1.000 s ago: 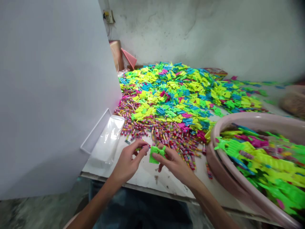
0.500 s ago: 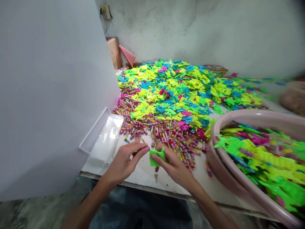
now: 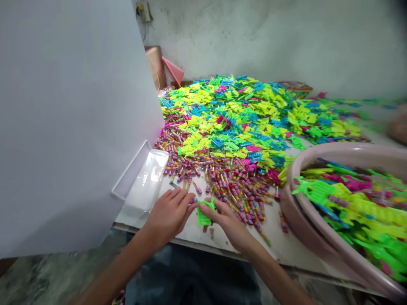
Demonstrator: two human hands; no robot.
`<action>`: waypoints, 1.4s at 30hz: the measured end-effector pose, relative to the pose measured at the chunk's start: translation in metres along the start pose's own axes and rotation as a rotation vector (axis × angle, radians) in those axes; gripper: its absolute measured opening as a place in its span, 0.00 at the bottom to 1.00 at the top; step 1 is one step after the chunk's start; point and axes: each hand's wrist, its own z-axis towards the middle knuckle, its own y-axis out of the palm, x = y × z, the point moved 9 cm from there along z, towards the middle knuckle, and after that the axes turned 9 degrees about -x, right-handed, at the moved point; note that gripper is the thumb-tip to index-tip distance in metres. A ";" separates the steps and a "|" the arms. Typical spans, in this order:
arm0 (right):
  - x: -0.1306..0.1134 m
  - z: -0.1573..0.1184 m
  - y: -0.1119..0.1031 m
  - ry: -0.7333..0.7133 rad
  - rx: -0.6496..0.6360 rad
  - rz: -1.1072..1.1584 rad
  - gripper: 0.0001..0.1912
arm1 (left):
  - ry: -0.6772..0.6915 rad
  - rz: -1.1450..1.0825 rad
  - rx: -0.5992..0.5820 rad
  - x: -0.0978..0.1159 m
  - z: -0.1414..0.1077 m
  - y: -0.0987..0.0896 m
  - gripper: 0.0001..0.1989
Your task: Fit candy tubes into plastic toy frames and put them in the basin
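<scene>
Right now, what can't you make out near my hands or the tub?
In the head view:
Small tube: mostly hidden by the left hand.
Green piece: partly covered by the right hand.
Pink tub: cut off by the right edge.
Brownish thing beyond: blurred, same edge.

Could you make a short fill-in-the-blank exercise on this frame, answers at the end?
1. The piece in the right hand is coloured ____.
2. The tub is coloured pale ____.
3. On the table, the clear plastic lies to the ____ of both hands.

Missing words: green; pink; left.
</scene>
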 end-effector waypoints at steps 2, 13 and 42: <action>-0.006 0.002 -0.001 -0.021 0.020 -0.044 0.20 | 0.005 0.181 0.039 0.007 -0.002 -0.003 0.23; 0.002 -0.003 0.001 0.021 0.050 -0.098 0.20 | 0.030 0.100 0.095 0.008 -0.009 0.002 0.25; -0.039 -0.035 -0.094 -0.126 0.369 -0.117 0.18 | -0.193 -0.148 0.306 -0.054 0.016 0.015 0.19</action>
